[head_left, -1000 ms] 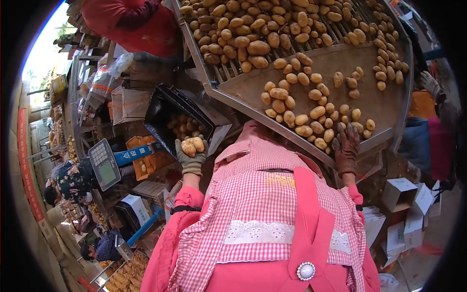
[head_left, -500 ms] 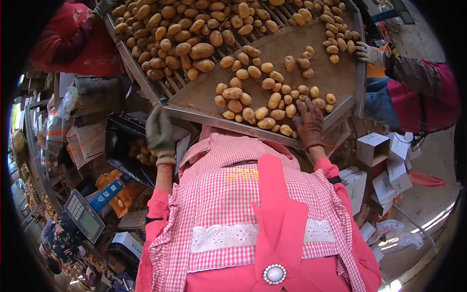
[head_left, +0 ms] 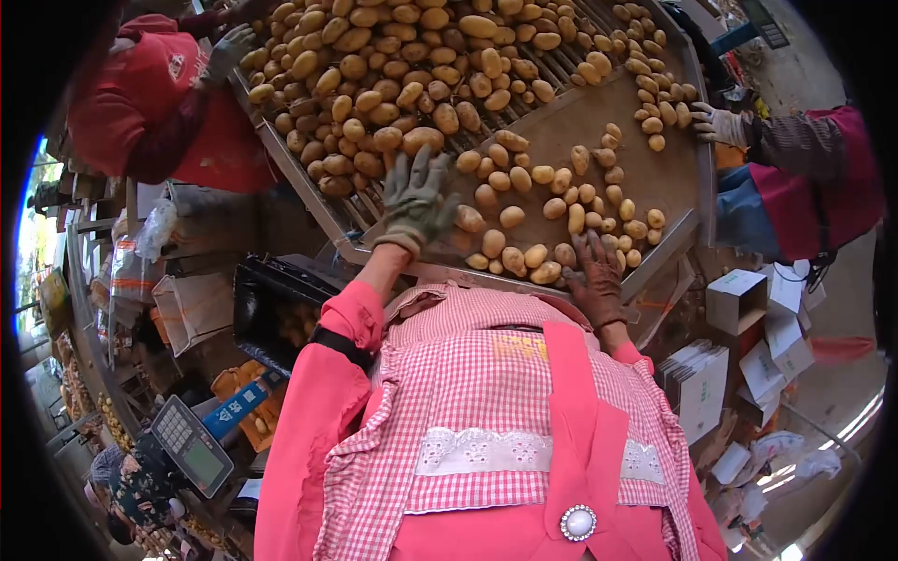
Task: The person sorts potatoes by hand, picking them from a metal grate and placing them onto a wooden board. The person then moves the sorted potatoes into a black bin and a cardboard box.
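My left hand (head_left: pixel 416 201), in a grey-green glove, reaches over the left part of the sorting tray (head_left: pixel 669 192). Its fingers are spread, the tips close to a large potato (head_left: pixel 423 140) at the edge of the heap. Along the tray's front rim rests my right hand (head_left: pixel 597 271) in a brown glove, fingers apart and touching or close beside some small potatoes (head_left: pixel 565 254). Several loose potatoes (head_left: pixel 513 217) lie between the two hands. Beyond them, a big heap of potatoes (head_left: pixel 374 70) covers a slatted rack (head_left: pixel 538 65).
A person in red (head_left: pixel 178 103) stands at the left; another person's gloved hand (head_left: pixel 718 123) is at the tray's right edge. Below left are a black-lined box (head_left: pixel 257 313) holding potatoes and a scale display (head_left: pixel 192 449). White cartons (head_left: pixel 739 299) stand at the right.
My left hand has moved from outside the tray's left edge up and right, over the tray. My right hand stays by the front rim. Loose potatoes have shifted, leaving fewer at the left.
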A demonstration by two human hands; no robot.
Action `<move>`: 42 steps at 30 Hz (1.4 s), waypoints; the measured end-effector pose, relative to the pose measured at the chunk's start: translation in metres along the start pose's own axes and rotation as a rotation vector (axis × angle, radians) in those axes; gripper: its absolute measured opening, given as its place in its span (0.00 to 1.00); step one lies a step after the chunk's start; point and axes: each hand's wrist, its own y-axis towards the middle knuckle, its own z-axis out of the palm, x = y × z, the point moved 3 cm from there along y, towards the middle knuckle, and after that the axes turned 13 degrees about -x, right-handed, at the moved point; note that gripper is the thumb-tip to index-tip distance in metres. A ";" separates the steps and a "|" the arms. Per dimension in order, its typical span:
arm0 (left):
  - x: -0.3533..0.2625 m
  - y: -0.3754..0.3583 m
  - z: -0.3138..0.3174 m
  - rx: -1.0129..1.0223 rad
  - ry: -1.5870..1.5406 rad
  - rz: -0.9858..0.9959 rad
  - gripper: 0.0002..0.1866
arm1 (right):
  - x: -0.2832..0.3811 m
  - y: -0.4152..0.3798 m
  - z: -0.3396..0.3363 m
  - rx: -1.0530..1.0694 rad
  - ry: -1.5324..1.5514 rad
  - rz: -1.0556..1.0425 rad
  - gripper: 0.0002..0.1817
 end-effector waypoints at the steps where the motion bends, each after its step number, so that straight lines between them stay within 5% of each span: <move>1: 0.015 0.003 0.004 0.030 0.089 -0.069 0.38 | -0.001 -0.004 0.004 -0.001 -0.039 0.006 0.37; 6: -0.013 -0.008 0.004 0.074 0.104 -0.053 0.34 | 0.007 -0.006 0.010 -0.098 0.006 0.055 0.34; 8: -0.027 -0.012 -0.008 0.092 -0.249 0.095 0.26 | 0.008 -0.007 0.011 -0.097 -0.012 0.071 0.33; 11: -0.030 -0.003 -0.009 0.117 -0.297 0.229 0.24 | 0.009 -0.006 0.013 -0.114 -0.017 0.093 0.31; 14: 0.003 0.033 -0.002 -0.181 -0.265 -0.013 0.26 | 0.011 -0.007 0.013 -0.103 -0.037 0.130 0.31; 17: 0.028 0.053 0.011 -0.094 0.112 -0.098 0.22 | 0.012 -0.007 0.009 -0.147 0.022 0.153 0.30; 19: 0.029 0.063 0.022 0.173 0.254 -0.014 0.19 | 0.012 -0.006 0.011 -0.174 0.030 0.156 0.30; 23: 0.045 0.061 0.026 0.178 0.231 0.232 0.23 | 0.010 -0.008 0.011 -0.181 0.060 0.208 0.30; 28: 0.058 0.056 -0.002 0.269 0.174 0.277 0.20 | 0.010 -0.010 0.012 -0.213 0.089 0.232 0.31; 30: 0.063 0.055 0.002 0.297 -0.247 -0.114 0.20 | 0.010 -0.007 0.010 -0.213 0.084 0.236 0.31; 31: 0.063 0.047 0.012 0.315 -0.735 -0.475 0.25 | 0.010 -0.008 0.009 -0.204 0.080 0.236 0.32; 32: 0.057 0.042 0.014 0.297 -0.733 -0.491 0.25 | 0.010 -0.008 0.009 -0.190 0.076 0.227 0.32; 34: 0.043 0.021 0.018 0.253 -1.818 -1.196 0.30 | 0.010 -0.006 0.009 -0.185 0.068 0.163 0.33; 35: 0.034 0.020 0.004 0.208 -1.821 -1.214 0.30 | 0.009 -0.004 0.009 -0.164 0.074 0.140 0.33; 37: 0.010 0.025 -0.032 0.256 -2.353 -1.339 0.30 | 0.006 -0.003 0.005 -0.121 0.081 0.073 0.33; 42: 0.043 -0.040 -0.031 -0.243 -2.468 -1.405 0.30 | -0.009 0.006 0.000 -0.037 0.107 -0.064 0.33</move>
